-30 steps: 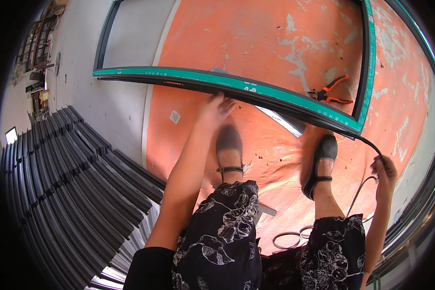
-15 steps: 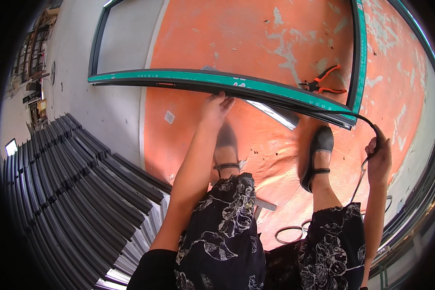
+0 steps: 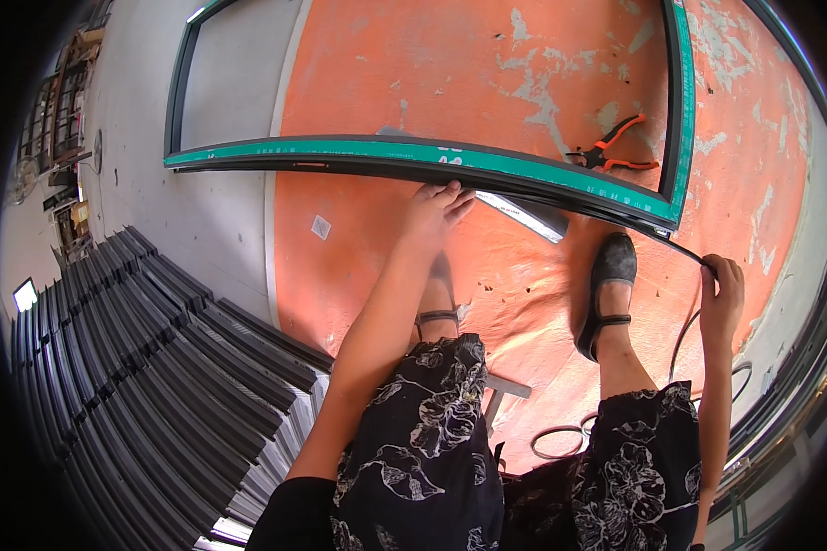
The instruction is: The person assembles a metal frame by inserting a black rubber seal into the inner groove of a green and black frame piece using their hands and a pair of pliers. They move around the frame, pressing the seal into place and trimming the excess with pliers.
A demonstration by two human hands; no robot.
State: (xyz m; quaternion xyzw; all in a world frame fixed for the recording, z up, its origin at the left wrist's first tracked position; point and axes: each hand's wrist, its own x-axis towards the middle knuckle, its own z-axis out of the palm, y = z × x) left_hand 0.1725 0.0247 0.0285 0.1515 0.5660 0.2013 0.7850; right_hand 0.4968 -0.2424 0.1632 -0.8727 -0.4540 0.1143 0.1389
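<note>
Nearby, pliers [image 3: 597, 156] lie upper right, black profiles [image 3: 147, 367] lower left; a green-taped frame [image 3: 358, 151] stretches crosswise up top, left hand [image 3: 439, 213] touching, grip unclear; mid-right, right hand [image 3: 724, 289] pinches a black strip [image 3: 687, 250] slanting down-right.

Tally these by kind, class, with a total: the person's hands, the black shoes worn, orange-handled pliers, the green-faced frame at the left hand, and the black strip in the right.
Hands: 2 (left hand, right hand)
Black shoes: 2, one partly hidden
Pliers: 1
Frame: 1
Black strip: 1
Total: 7
</note>
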